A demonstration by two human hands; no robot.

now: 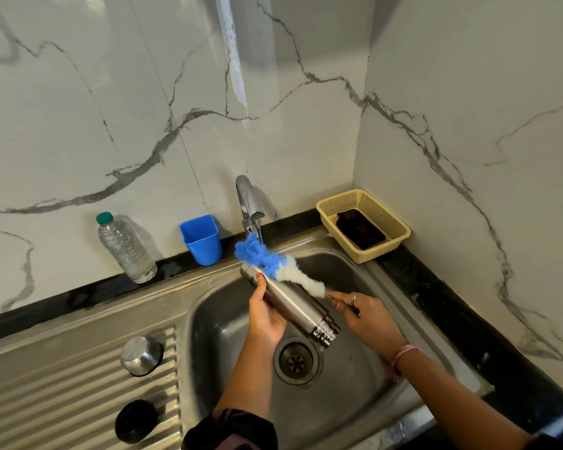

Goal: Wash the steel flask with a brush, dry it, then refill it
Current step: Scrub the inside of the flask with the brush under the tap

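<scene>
The steel flask (pixel 293 306) lies tilted over the sink basin (pixel 355 394), its threaded mouth pointing down toward the drain (pixel 295 360). My left hand (pixel 265 315) grips its body from below. A bottle brush (pixel 273 266) with blue and white bristles rests along the flask's outer side, under the tap (pixel 249 206). My right hand (pixel 364 315) holds the brush's thin handle. The flask's steel cap (pixel 141 355) and a black lid (pixel 136 420) sit on the ribbed drainboard at the left.
A plastic water bottle (pixel 124 248) with a green cap and a blue plastic cup (pixel 202 240) stand on the dark counter strip behind the sink. A beige basket (pixel 394 228) holding a dark scrubber sits in the right corner. Marble walls enclose the back and right.
</scene>
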